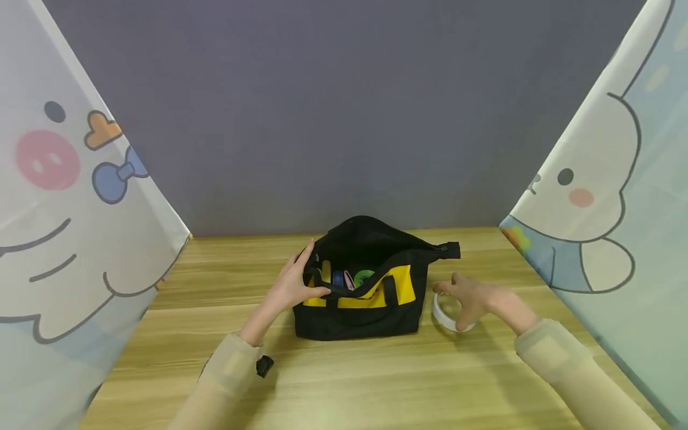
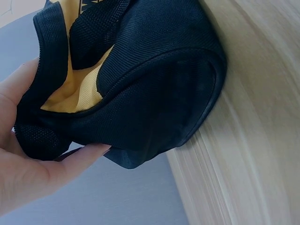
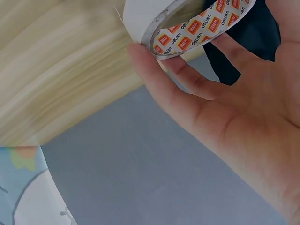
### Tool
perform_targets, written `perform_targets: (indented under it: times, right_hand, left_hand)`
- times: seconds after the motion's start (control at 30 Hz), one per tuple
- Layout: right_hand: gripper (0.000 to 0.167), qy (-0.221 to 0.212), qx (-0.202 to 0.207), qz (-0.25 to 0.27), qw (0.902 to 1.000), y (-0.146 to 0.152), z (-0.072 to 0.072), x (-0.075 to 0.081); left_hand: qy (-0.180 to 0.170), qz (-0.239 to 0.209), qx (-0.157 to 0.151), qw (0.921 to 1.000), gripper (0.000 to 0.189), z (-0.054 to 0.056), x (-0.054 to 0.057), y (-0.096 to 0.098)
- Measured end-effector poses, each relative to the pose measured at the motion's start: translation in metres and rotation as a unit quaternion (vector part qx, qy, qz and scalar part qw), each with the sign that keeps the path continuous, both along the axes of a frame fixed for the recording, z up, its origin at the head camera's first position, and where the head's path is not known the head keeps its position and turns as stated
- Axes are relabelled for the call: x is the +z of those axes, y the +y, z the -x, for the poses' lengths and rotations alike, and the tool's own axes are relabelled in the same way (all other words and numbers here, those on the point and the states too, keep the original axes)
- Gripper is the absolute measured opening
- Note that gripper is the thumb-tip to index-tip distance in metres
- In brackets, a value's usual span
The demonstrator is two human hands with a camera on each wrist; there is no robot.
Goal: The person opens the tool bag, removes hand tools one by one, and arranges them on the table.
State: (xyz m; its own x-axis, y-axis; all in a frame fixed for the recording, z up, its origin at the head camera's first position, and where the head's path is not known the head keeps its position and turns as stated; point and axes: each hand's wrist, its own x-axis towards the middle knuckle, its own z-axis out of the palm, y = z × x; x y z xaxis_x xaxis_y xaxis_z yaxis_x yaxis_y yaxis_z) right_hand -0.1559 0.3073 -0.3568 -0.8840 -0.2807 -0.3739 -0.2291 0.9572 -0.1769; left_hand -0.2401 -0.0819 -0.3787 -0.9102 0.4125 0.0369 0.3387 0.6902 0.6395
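My left hand point(image 1: 289, 288) pinches the left rim of the black and yellow bag point(image 1: 360, 325), seemingly to keep its mouth wide; my right hand point(image 1: 473, 300) grasps the white tape roll point(image 1: 441, 318), fingers far, thumb near, apparently to span the ring; the roll is just right of the bag; inside lie a green ring point(image 1: 364, 273) and small pink and blue things, unclear.

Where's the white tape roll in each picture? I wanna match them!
Head: the white tape roll is right of and below centre, at the right hand, beside the bag.
Left wrist: it isn't there.
Right wrist: it's at the top, right of centre, by the fingertips.
Shared landmark: the wooden tabletop, low in head, right in left wrist, upper left in right wrist.
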Motion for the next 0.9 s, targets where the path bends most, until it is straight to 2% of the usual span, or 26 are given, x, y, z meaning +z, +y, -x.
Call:
perform_targets:
  times: [0.2,0.33,0.6,0.9]
  right_hand:
    - [0.082,-0.01,-0.015,0.002,0.9998,0.001,-0.004,-0.017]
    - [0.084,-0.015,-0.03,0.008,0.9994,0.003,-0.008,-0.023]
    - [0.086,-0.011,-0.027,0.012,0.9995,0.006,-0.004,-0.028]
    - [0.083,-0.004,-0.015,0.0,0.9999,0.005,0.008,-0.028]
  left_hand:
    - [0.005,0.004,-0.005,1.0,0.113,-0.003,-0.003,0.003]
    - [-0.001,-0.002,-0.007,1.0,0.112,-0.004,-0.004,0.005]
    - [0.005,-0.007,-0.003,1.0,0.112,-0.006,-0.004,0.004]
    - [0.011,-0.002,-0.001,0.9999,0.113,-0.002,-0.001,0.001]
